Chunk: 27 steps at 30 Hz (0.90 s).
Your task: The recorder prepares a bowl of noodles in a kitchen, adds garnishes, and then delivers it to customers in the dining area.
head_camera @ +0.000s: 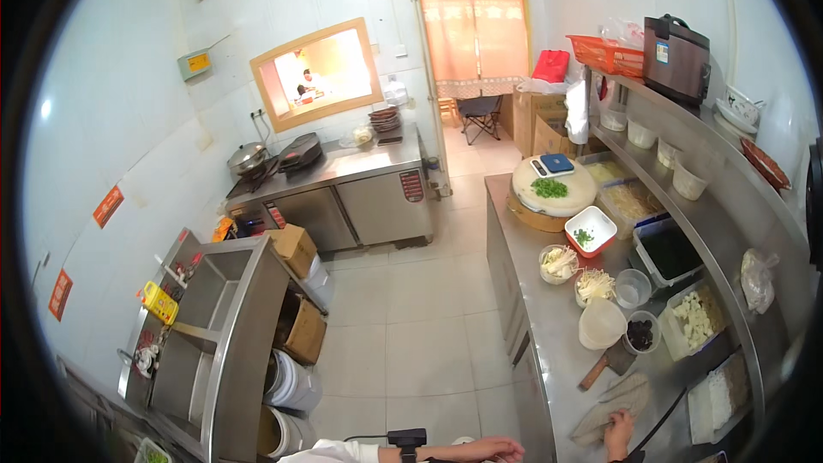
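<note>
My right hand [619, 434] is on a beige cloth [607, 408] at the near end of the steel counter, its fingers pressed into the fabric. Low in the picture, my left hand [501, 448] hangs beside the counter's front edge with its fingers loosely curled. Nothing shows in it, though its palm side is hidden. A black device is strapped to the left wrist. Just beyond the cloth lies a cleaver [607, 363] with a wooden handle. Past the cleaver stand a tub of dark pieces [640, 332] and a pale round container [602, 323].
A round chopping board [582, 190] bears chopped greens [549, 188] and a scale [551, 165]. Food tubs [694, 321] line the counter below a steel shelf [707, 218]. A double sink [218, 283] stands left, with buckets [292, 382] and boxes [302, 328] beside the tiled floor [424, 354].
</note>
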Each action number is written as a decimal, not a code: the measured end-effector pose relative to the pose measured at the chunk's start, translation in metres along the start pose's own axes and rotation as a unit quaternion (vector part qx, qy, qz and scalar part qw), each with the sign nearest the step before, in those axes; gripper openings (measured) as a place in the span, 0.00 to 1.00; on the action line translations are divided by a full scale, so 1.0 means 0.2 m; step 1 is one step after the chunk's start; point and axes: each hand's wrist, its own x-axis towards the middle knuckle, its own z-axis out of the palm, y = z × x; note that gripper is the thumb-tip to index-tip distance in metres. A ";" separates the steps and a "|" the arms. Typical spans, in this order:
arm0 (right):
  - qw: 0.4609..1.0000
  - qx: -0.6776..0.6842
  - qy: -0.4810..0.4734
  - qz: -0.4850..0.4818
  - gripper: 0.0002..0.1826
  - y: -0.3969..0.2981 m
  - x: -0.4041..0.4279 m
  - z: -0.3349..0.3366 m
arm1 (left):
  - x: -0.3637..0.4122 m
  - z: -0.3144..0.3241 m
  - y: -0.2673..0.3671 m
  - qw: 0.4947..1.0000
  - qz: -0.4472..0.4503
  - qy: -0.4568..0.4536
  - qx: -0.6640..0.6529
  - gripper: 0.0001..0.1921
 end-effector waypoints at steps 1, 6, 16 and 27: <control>0.998 -0.018 0.050 0.035 0.16 0.02 -0.01 0.00 | 0.03 -0.03 0.03 0.999 -0.014 -0.024 0.028 0.15; 0.967 0.151 0.151 0.139 0.08 0.11 -0.28 -0.22 | 0.29 -0.24 0.12 0.966 0.033 -0.226 0.120 0.17; 0.842 0.216 0.221 0.442 0.07 0.48 -1.60 -0.61 | 0.56 0.32 0.11 0.950 -0.191 -0.157 0.189 0.10; 0.533 0.354 0.371 0.673 0.08 1.54 -2.70 -0.80 | 0.70 1.16 -0.53 0.916 -0.272 -0.067 0.287 0.10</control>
